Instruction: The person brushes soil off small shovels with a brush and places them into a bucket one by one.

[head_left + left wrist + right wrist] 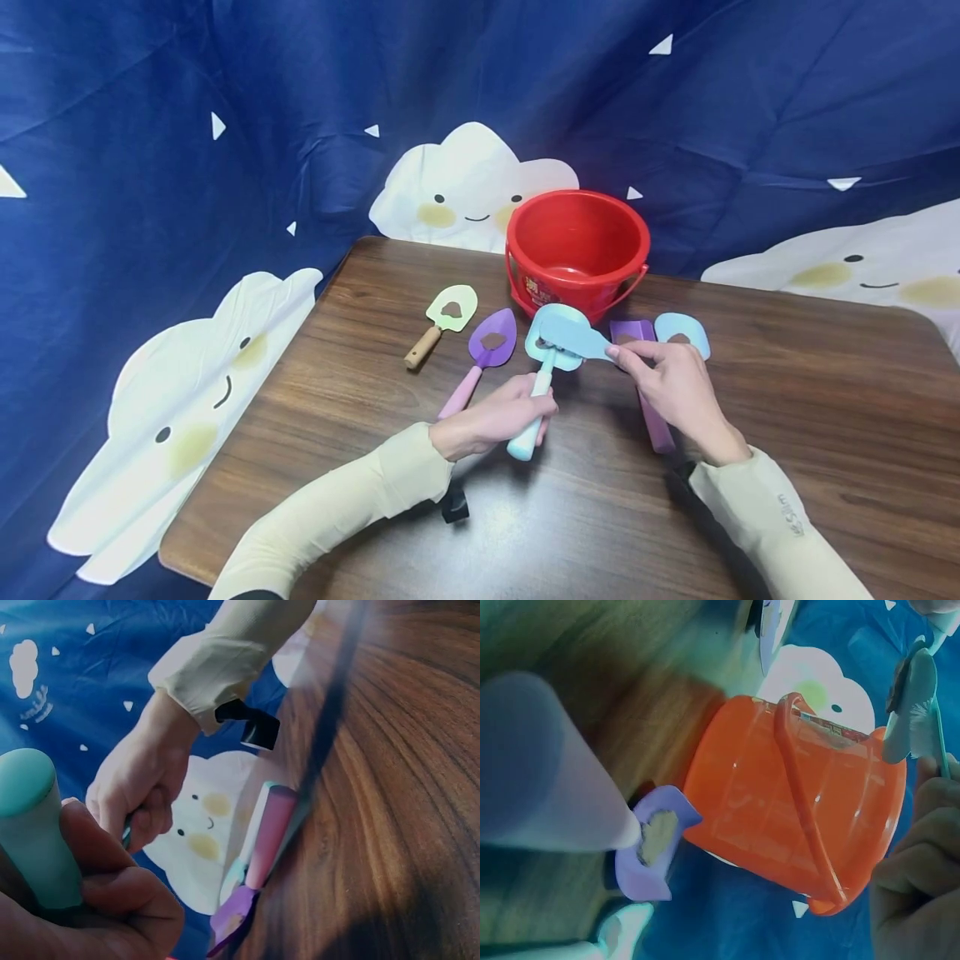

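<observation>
Whole back of the scene is dark blue fabric (450, 67), kinda wrinkly, with little white triangles (217, 126) scattered over it. Smiley clouds with yellow cheeks too: the middle cloud (468, 187) peeks over the table's far edge, the left cloud (168, 417) is tipped sideways along the left edge, and the right cloud (847, 258) sits behind the far right corner. The table (795, 433) is brown with dark streaky wood grain and rounded corners, and there's a pale patch of glare (540, 517) on the near part.
</observation>
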Available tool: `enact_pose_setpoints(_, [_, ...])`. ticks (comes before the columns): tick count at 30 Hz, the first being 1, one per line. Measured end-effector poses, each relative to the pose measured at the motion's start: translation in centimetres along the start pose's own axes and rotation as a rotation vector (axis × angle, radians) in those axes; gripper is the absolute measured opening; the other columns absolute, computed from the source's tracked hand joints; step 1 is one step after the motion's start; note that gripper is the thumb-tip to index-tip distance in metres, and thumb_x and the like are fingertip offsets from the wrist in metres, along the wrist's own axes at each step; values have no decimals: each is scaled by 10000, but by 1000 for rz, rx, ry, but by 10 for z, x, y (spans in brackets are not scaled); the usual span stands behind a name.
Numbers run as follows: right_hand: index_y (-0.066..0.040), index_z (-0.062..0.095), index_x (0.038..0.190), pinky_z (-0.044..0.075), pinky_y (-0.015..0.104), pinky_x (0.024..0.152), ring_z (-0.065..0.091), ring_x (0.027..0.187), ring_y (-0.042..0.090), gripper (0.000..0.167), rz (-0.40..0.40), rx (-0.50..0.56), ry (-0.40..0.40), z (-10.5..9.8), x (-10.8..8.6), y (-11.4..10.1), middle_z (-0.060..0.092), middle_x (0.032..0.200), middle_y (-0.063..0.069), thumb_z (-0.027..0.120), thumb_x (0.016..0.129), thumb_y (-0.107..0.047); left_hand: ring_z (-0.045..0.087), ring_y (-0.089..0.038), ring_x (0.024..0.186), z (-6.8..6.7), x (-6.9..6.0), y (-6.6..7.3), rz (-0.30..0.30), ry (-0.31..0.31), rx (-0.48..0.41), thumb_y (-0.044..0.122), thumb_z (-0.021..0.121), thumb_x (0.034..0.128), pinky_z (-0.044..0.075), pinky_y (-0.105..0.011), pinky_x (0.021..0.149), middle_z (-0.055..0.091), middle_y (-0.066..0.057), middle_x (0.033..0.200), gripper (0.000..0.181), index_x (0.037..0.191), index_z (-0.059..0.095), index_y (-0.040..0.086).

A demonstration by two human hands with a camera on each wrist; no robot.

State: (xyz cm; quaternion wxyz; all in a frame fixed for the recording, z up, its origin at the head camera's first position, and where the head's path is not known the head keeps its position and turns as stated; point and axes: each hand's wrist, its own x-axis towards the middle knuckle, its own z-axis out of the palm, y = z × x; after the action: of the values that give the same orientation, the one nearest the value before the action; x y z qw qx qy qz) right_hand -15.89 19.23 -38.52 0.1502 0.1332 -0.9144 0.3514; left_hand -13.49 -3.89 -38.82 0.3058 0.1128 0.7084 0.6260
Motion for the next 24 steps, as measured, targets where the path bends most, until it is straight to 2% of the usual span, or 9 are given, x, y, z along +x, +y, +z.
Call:
enact_pose_setpoints(3, [-107, 770, 941, 344, 241, 458, 416, 523, 79, 231, 67, 65, -44, 0, 0, 5, 528, 513, -46, 692, 881, -316, 483, -100, 462, 1, 1, -2, 6, -3, -4, 59, 452, 886, 364, -202, 492, 489, 12, 499, 88, 814, 441, 108])
enact_pose_setpoints(6, [-95, 759, 961, 382, 237, 476, 460, 560, 83, 292, 145, 111, -60, -3, 0, 9, 574, 565, -22, 653, 905, -361, 480, -97, 463, 2, 2, -4, 11, -4, 3, 61, 453, 889, 364, -199, 491, 486, 10, 501, 84, 825, 432, 111])
enact_pose_setpoints(9, [-114, 756, 918, 395, 236, 524, 478, 620, 99, 290, 165, 102, -43, -10, 1, 7, 606, 603, 9, 645, 906, -381, 491, -99, 470, 2, 2, -5, 0, 13, 27, 60, 455, 892, 376, -202, 492, 486, 3, 518, 76, 840, 428, 109])
enact_pose_setpoints(14, [-171, 731, 782, 361, 262, 520, 448, 607, 141, 265, 79, -14, -105, -19, 1, -5, 520, 523, -15, 699, 854, -424, 496, -109, 478, 3, 2, -6, -19, 48, 54, 46, 480, 881, 385, -209, 494, 481, -15, 536, 78, 841, 437, 98])
enact_pose_setpoints(18, [-168, 739, 774, 333, 274, 513, 422, 534, 138, 302, -13, -113, -189, -20, 3, -14, 421, 441, -83, 709, 831, -464, 491, -103, 493, 4, 2, -6, -16, 47, 70, 42, 497, 862, 381, -206, 513, 473, -5, 541, 91, 823, 445, 105])
enact_pose_setpoints(21, [-179, 737, 767, 321, 275, 529, 409, 499, 123, 316, -36, -145, -237, -19, 5, -17, 398, 429, -102, 706, 824, -488, 490, -106, 496, 4, 2, -7, -18, 43, 79, 41, 495, 851, 382, -206, 524, 471, 0, 537, 95, 805, 448, 109])
enact_pose_setpoints(24, [-202, 687, 672, 316, 277, 532, 395, 479, 119, 331, -41, -157, -253, -18, 5, -18, 380, 428, -96, 708, 818, -499, 489, -106, 491, 4, 3, -7, -23, 49, 91, 44, 492, 852, 381, -205, 520, 470, 3, 528, 95, 797, 453, 111])
